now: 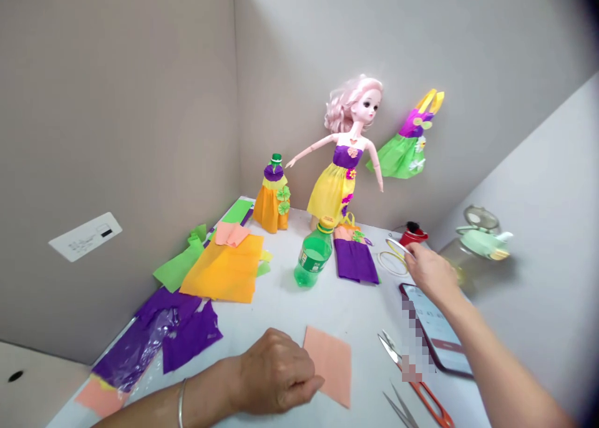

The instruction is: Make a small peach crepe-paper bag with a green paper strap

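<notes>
My left hand [279, 373] is closed in a loose fist on the white tabletop, with no object showing in it. Its thumb side meets the left edge of a peach crepe-paper piece [331, 365]. At the right, my right hand [431, 272] reaches past a phone [437, 328], its fingertips pinched on a thin white loop [397, 245]. A yellowish ring [392, 264] lies just below that loop. Beside the phone lie orange-handled scissors [423, 387], with metal tweezers [400, 408] nearer me. A green plastic bottle [312, 259] with a yellow cap stands mid-table.
Behind the bottle stands a pink-haired doll [344, 160] in a paper dress. A dressed bottle [272, 197] is left of it; a small purple-skirted dress [355, 256] lies right. Another dress [402, 144] hangs on the wall. Orange sheets [224, 269], purple paper [191, 334] and a water jug [482, 247] flank the table.
</notes>
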Action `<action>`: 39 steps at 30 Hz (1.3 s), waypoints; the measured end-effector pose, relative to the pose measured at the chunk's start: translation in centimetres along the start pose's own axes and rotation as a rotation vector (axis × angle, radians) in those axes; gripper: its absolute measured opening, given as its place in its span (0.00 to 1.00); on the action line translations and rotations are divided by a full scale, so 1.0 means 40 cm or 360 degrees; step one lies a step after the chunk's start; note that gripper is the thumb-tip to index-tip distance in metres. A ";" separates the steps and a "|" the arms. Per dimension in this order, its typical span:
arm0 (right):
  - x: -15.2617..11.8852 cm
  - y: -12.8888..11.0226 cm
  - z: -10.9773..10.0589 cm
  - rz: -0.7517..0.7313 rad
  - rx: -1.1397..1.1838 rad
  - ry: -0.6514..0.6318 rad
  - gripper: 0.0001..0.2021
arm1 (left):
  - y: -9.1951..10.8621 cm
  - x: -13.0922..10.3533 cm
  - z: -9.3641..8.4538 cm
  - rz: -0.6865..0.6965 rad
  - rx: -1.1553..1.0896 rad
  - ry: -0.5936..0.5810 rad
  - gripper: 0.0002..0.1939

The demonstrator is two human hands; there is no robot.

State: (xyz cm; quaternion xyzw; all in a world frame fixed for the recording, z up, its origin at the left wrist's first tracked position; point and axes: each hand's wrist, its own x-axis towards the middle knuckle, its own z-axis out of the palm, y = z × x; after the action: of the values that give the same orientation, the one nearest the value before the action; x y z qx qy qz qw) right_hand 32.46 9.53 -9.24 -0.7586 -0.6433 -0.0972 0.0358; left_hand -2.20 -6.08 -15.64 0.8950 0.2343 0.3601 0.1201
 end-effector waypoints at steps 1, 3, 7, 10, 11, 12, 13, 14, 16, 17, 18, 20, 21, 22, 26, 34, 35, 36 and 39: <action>-0.011 0.002 -0.013 0.0035 0.0051 0.0037 0.16 | -0.001 0.000 0.000 -0.0002 -0.0006 -0.0004 0.18; -0.044 0.004 -0.038 0.0080 0.0252 0.0107 0.14 | -0.006 0.001 -0.005 -0.0019 -0.0016 -0.0001 0.19; -0.151 -0.010 -0.073 0.0015 0.1096 0.0070 0.12 | -0.039 0.008 -0.047 -0.0108 0.0032 0.0052 0.21; -0.240 -0.039 -0.079 -0.0094 0.1495 -0.0175 0.16 | -0.087 0.007 -0.100 -0.0465 0.0238 0.0137 0.21; -0.264 -0.050 -0.078 -0.0125 0.1567 -0.0239 0.17 | -0.108 0.003 -0.116 -0.0684 0.0341 0.0148 0.19; -0.285 -0.062 -0.077 -0.0148 0.1627 -0.0295 0.18 | -0.131 -0.004 -0.129 -0.0851 0.0430 0.0143 0.15; -0.301 -0.073 -0.075 -0.0162 0.1669 -0.0354 0.18 | -0.155 -0.014 -0.137 -0.0951 0.0502 0.0103 0.15; -0.313 -0.082 -0.072 -0.0175 0.1703 -0.0407 0.18 | -0.180 -0.025 -0.140 -0.1014 0.0579 0.0013 0.21; -0.328 -0.095 -0.067 -0.0195 0.1753 -0.0489 0.19 | -0.224 -0.050 -0.136 -0.1163 0.0703 -0.0236 0.35; -0.331 -0.099 -0.064 -0.0203 0.1774 -0.0518 0.19 | -0.242 -0.061 -0.130 -0.1237 0.0715 -0.0382 0.39; -0.333 -0.100 -0.062 -0.0209 0.1794 -0.0543 0.19 | -0.256 -0.070 -0.123 -0.1293 0.0721 -0.0491 0.42; -0.336 -0.101 -0.056 -0.0206 0.1834 -0.0601 0.19 | -0.272 -0.081 -0.110 -0.1329 0.0734 -0.0590 0.45; -0.338 -0.100 -0.054 -0.0204 0.1859 -0.0629 0.18 | -0.276 -0.084 -0.105 -0.1311 0.0753 -0.0583 0.45; -0.339 -0.100 -0.053 -0.0200 0.1886 -0.0654 0.18 | -0.279 -0.086 -0.102 -0.1282 0.0781 -0.0556 0.44; -0.351 -0.112 -0.059 -0.0220 0.2021 -0.0730 0.17 | -0.302 -0.092 -0.105 -0.1280 0.0911 -0.0507 0.41; -0.377 -0.164 -0.069 -0.0310 0.2270 -0.0933 0.16 | -0.353 -0.114 -0.133 -0.1384 0.1003 -0.0366 0.39; -0.379 -0.169 -0.067 -0.0313 0.2302 -0.0958 0.16 | -0.349 -0.110 -0.136 -0.1320 0.0990 -0.0281 0.40; -0.382 -0.174 -0.064 -0.0313 0.2334 -0.0982 0.17 | -0.340 -0.102 -0.140 -0.1247 0.0958 -0.0185 0.39; -0.391 -0.184 -0.054 -0.0304 0.2451 -0.1061 0.17 | -0.283 -0.066 -0.148 -0.1114 0.0663 0.0126 0.28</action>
State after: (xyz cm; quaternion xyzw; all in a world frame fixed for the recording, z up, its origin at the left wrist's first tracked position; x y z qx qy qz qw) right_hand 22.61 -4.76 -10.67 -0.4535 -0.5682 0.5949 0.3429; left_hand -11.77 2.59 -17.32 0.7518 0.5971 0.2767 0.0425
